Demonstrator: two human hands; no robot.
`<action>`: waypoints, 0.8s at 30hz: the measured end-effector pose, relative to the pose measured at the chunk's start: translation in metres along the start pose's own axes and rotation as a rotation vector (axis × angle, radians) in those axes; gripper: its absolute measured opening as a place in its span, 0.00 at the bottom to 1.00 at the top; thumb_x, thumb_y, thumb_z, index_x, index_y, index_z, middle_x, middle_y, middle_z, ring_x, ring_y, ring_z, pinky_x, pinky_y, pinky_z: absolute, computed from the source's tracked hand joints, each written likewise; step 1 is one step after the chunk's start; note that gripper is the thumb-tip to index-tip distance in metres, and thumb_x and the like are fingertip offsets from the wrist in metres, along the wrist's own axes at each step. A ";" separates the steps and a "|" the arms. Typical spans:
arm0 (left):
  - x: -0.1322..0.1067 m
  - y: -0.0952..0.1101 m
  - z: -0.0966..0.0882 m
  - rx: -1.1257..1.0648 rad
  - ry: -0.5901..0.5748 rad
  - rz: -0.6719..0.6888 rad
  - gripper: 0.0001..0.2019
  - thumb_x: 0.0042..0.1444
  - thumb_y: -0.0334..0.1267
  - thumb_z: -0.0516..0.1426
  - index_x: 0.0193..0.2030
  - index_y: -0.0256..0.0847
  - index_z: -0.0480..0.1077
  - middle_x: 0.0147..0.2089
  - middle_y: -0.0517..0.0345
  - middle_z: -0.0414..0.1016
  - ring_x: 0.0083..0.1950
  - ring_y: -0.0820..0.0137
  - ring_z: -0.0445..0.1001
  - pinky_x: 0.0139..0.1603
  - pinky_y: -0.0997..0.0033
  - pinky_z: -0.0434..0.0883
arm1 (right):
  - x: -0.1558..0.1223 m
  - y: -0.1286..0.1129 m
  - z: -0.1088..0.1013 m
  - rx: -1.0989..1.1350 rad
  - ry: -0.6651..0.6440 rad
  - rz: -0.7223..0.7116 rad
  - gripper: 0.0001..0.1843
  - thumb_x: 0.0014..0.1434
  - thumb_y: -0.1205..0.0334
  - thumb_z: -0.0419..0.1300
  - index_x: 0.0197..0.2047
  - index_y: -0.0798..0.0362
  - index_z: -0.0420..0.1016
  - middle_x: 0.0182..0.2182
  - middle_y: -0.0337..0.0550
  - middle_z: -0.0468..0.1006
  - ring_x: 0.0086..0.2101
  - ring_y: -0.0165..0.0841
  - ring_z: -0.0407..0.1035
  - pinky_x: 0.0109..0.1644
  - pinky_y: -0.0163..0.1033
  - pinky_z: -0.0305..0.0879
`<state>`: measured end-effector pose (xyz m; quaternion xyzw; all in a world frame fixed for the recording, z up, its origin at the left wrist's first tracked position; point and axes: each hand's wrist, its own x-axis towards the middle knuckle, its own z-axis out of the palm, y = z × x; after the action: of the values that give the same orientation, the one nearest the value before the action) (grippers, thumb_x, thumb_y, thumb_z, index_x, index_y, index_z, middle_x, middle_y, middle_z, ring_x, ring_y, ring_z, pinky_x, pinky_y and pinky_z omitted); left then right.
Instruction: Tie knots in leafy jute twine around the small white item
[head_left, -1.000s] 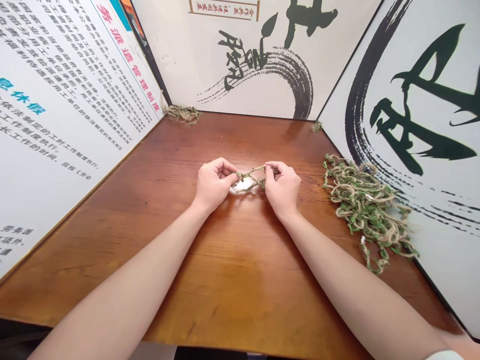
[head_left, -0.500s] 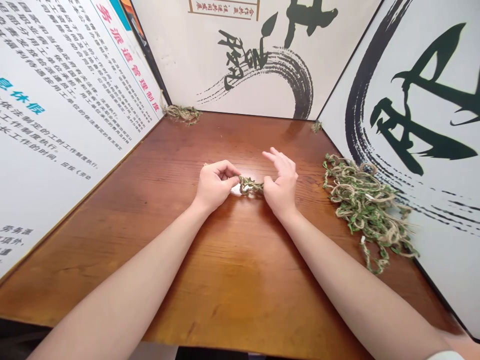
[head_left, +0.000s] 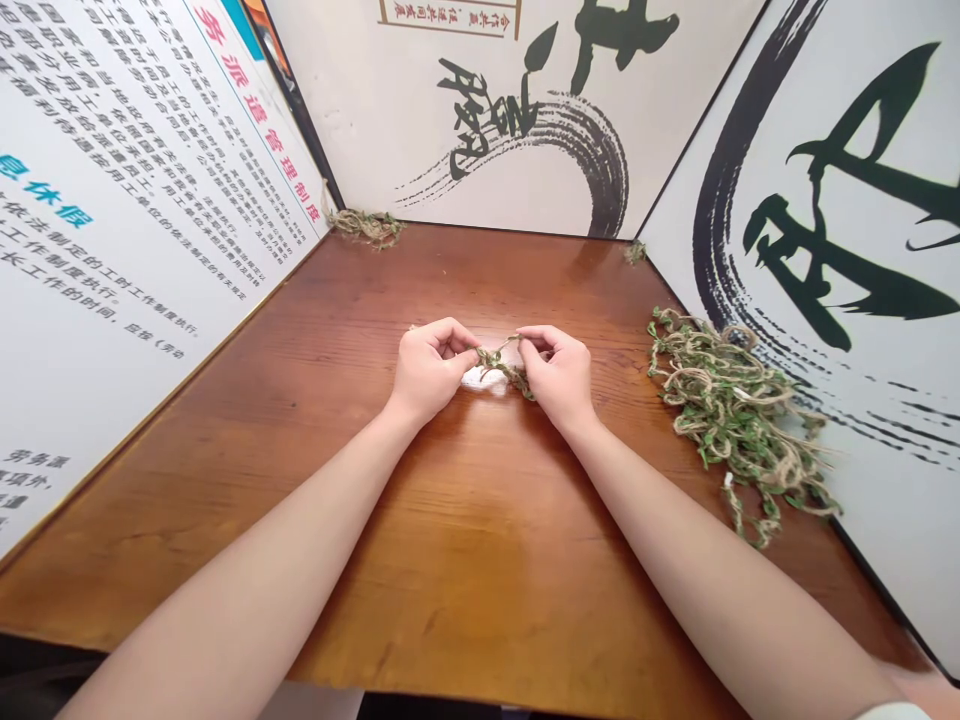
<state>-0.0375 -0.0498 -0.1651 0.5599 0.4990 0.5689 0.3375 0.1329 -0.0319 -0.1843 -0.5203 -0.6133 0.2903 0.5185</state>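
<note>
A short piece of jute twine with small green leaves (head_left: 501, 361) is stretched between my two hands near the middle of the wooden table (head_left: 465, 520). My left hand (head_left: 430, 366) pinches its left end, fingers curled in. My right hand (head_left: 559, 372) is closed on its right end, fingers curled over it. Both hands rest low over the tabletop, a few centimetres apart.
A big tangled heap of leafy twine (head_left: 739, 410) lies at the table's right side against the calligraphy panel (head_left: 847, 250). A smaller clump of twine (head_left: 366, 227) sits in the far left corner. A text board (head_left: 112, 220) walls the left, another panel the back.
Half a second ago my right hand's fingers were spread open and lifted off the twine; now they have curled back onto it. My left hand has kept its pinch.
</note>
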 end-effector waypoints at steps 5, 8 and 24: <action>0.000 -0.001 0.000 0.005 0.003 -0.001 0.04 0.41 0.35 0.64 0.25 0.37 0.76 0.22 0.59 0.72 0.23 0.76 0.63 0.25 0.74 0.59 | 0.004 -0.002 -0.003 -0.028 0.278 0.112 0.12 0.53 0.66 0.58 0.37 0.56 0.81 0.33 0.47 0.82 0.33 0.38 0.74 0.46 0.45 0.72; 0.000 -0.002 0.000 -0.008 0.024 -0.006 0.04 0.41 0.34 0.64 0.25 0.37 0.75 0.23 0.59 0.72 0.24 0.75 0.64 0.25 0.74 0.60 | 0.007 0.002 -0.006 -0.054 0.415 0.110 0.12 0.53 0.67 0.56 0.38 0.57 0.79 0.33 0.48 0.81 0.34 0.38 0.73 0.47 0.45 0.70; 0.009 -0.006 -0.003 0.078 0.383 -0.104 0.03 0.45 0.27 0.63 0.28 0.37 0.75 0.28 0.57 0.76 0.30 0.71 0.74 0.35 0.71 0.69 | 0.006 0.014 -0.003 -0.206 0.644 0.025 0.33 0.51 0.69 0.49 0.62 0.54 0.56 0.59 0.62 0.58 0.62 0.47 0.59 0.69 0.61 0.55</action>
<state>-0.0432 -0.0404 -0.1678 0.4275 0.6041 0.6268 0.2436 0.1408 -0.0231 -0.1943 -0.6424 -0.4375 0.0539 0.6270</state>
